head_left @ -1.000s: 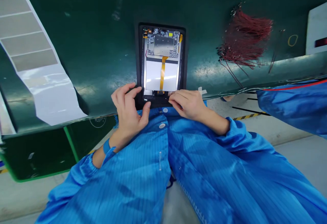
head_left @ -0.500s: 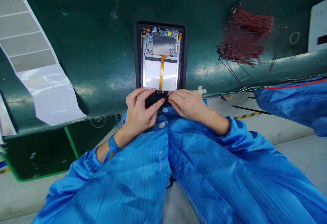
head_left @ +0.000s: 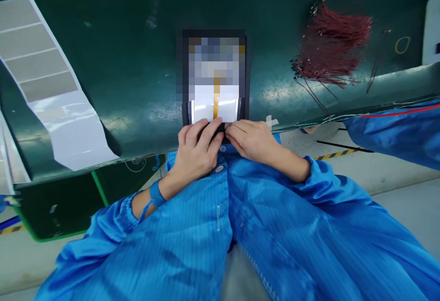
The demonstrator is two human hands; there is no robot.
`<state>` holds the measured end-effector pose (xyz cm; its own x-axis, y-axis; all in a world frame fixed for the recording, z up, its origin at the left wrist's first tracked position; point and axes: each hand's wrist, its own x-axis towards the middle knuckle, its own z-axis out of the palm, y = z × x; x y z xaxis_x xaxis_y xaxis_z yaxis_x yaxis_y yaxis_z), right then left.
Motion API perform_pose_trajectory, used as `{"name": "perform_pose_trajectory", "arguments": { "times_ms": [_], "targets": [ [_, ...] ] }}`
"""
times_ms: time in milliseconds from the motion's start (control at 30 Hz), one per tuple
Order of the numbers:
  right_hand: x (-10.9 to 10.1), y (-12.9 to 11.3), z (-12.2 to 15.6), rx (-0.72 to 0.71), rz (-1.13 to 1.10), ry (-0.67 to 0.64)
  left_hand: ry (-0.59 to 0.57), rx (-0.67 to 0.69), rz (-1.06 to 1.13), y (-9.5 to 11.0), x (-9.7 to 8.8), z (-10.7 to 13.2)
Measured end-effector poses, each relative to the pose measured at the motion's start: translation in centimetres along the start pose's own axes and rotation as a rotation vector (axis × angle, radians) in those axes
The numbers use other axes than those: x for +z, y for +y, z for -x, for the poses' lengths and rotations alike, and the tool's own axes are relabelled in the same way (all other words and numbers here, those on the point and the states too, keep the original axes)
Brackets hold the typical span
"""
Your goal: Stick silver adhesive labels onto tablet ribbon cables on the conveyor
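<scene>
An opened tablet (head_left: 204, 104) lies in a black tray (head_left: 247, 81) at the table's front edge. An orange ribbon cable (head_left: 216, 106) runs down its pale inner plate; the upper part is pixelated. My left hand (head_left: 197, 147) rests over the tablet's lower left end, fingers bent and slightly apart, index fingertip by the cable's lower end. My right hand (head_left: 252, 140) is closed in a pinch at the lower right end, close to the left thumb. Whatever sits between its fingertips is hidden.
Bundles of thin dark red wires (head_left: 337, 46) lie to the right, near a yellow rubber band (head_left: 402, 44). A sheet of grey labels (head_left: 48, 72) hangs towards the front edge at left. Below stands a green bin (head_left: 65, 209). A blue sleeve (head_left: 395, 136) of another person shows at right.
My left hand has shifted right along the tablet's lower end, its index finger now beside the ribbon cable. The right hand keeps its pinch in nearly the same spot.
</scene>
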<state>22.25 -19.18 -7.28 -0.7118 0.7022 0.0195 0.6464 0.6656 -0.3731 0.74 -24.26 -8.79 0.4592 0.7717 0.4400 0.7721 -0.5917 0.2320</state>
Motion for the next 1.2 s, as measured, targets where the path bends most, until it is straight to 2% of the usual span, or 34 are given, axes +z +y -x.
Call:
{"name": "perform_pose_trajectory", "arguments": {
  "times_ms": [133, 233, 333, 400, 467, 533, 600, 633, 700, 733, 800, 833, 867, 933, 967, 1033, 1133, 1200],
  "targets": [
    [-0.4, 0.1, 0.4, -0.035, -0.030, -0.015, -0.033, 0.015, 0.032, 0.4, -0.1, -0.1],
    [-1.0, 0.5, 1.6, -0.063, -0.047, 0.092, -0.094, 0.015, 0.046, -0.8, -1.1, 0.4],
    [-1.3, 1.2, 3.1, 0.038, -0.031, 0.198, -0.133, -0.137, 0.143, -2.8, -2.3, 1.6],
    [-1.2, 1.5, 3.8, 0.118, -0.019, 0.168, -0.148, -0.297, 0.186, -3.3, -2.5, 2.7],
    [-0.9, 1.8, 4.2, 0.154, -0.022, 0.109, -0.160, -0.437, 0.198, -2.8, -2.3, 3.6],
    [-0.9, 2.1, 4.4, 0.162, -0.041, 0.076, -0.175, -0.487, 0.191, -1.9, -2.0, 4.1],
    [-1.3, 2.6, 4.6, 0.154, -0.052, 0.059, -0.177, -0.461, 0.174, -2.1, -2.5, 4.2],
    [-1.6, 2.9, 4.7, 0.146, -0.049, 0.050, -0.167, -0.441, 0.152, -2.9, -3.1, 4.2],
    [-2.3, 3.6, 5.0, 0.128, -0.033, 0.040, -0.115, -0.480, 0.041, -6.2, -5.3, 4.6],
    [-2.6, 4.0, 5.1, 0.120, -0.027, 0.044, -0.057, -0.545, -0.049, -8.5, -6.6, 5.1],
    [-3.0, 4.5, 5.2, 0.110, -0.024, 0.072, -0.001, -0.813, -0.222, -13.3, -9.1, 6.5],
    [-3.2, 4.7, 5.0, 0.104, -0.025, 0.086, 0.001, -0.910, -0.261, -15.6, -10.2, 7.4],
    [-3.4, 4.8, 4.8, 0.092, -0.028, 0.087, -0.061, -0.965, -0.260, -17.5, -10.9, 8.2],
    [-3.9, 4.8, 4.0, 0.050, -0.042, 0.052, -0.096, -1.043, -0.203, -20.2, -11.7, 9.5],
    [-4.3, 4.7, 3.4, 0.021, -0.062, 0.028, -0.094, -1.086, -0.153, -21.1, -11.8, 10.0],
    [-5.3, 4.3, 1.8, -0.042, -0.125, 0.015, -0.024, -1.255, -0.068, -22.0, -11.7, 10.3],
    [-6.9, 3.1, -1.6, -0.103, -0.232, 0.134, 0.108, -1.492, 0.063, -22.0, -11.3, 10.3],
    [-7.1, 1.4, -4.4, -0.130, -0.315, 0.236, 0.273, -1.509, 0.268, -21.1, -10.7, 10.4]
  ]
}}
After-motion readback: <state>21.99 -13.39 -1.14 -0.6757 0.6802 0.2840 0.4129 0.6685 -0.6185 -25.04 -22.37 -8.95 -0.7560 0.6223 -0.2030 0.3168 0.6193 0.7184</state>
